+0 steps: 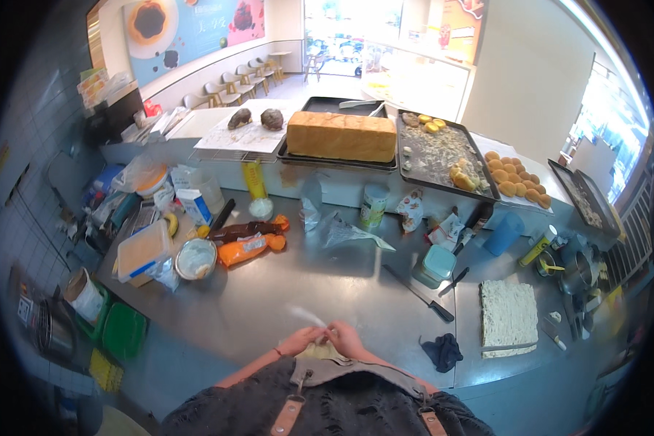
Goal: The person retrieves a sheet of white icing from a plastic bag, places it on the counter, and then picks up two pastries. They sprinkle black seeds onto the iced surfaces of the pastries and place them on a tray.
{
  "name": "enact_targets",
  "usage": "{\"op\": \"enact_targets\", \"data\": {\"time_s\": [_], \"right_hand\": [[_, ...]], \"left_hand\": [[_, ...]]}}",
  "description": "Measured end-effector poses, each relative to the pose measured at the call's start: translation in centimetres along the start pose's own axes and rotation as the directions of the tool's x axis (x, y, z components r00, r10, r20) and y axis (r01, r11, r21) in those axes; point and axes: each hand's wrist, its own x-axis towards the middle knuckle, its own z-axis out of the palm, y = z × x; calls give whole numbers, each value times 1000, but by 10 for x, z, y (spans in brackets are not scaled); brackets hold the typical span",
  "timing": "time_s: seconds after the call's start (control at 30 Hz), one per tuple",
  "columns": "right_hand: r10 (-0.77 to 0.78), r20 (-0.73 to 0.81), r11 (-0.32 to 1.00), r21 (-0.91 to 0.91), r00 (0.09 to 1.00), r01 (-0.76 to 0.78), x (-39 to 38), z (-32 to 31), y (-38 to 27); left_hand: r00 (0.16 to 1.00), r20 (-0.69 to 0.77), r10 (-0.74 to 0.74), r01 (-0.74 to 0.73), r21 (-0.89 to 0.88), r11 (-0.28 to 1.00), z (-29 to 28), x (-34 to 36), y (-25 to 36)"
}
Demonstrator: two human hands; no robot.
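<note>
Close to my body, over the near edge of the steel table, my left hand and my right hand meet with fingers drawn in. Between them they pinch a thin whitish, see-through piece, smeared by motion; its kind does not show. Something pale yellow shows just beneath the hands. Right of them lie a dark cloth, a long knife and a slab of cake with a pale, rough top.
On the left stand a metal bowl, a plastic tub and orange and brown piping bags. A lidded container stands at centre right. Along the raised back shelf are a large loaf, a crumb-covered tray and several round buns.
</note>
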Motion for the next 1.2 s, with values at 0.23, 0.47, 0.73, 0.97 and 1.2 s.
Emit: {"op": "enact_targets", "data": {"time_s": [0.23, 0.47, 0.73, 0.97, 1.2], "right_hand": [[347, 107, 864, 350, 932, -362, 2, 13, 22], [30, 228, 999, 8, 973, -33, -14, 11, 7], [324, 400, 814, 343, 857, -468, -13, 19, 29], [266, 207, 905, 282, 942, -317, -6, 28, 46], [-184, 98, 853, -478, 978, 208, 34, 27, 77]], "left_hand": [[919, -20, 393, -247, 747, 617, 21, -36, 30], [863, -168, 477, -215, 731, 648, 25, -55, 32], [832, -189, 522, -235, 731, 640, 29, -56, 11], [790, -236, 566, -171, 802, 572, 35, -60, 7], [857, -364, 365, 72, 786, 613, 42, -82, -6]]}}
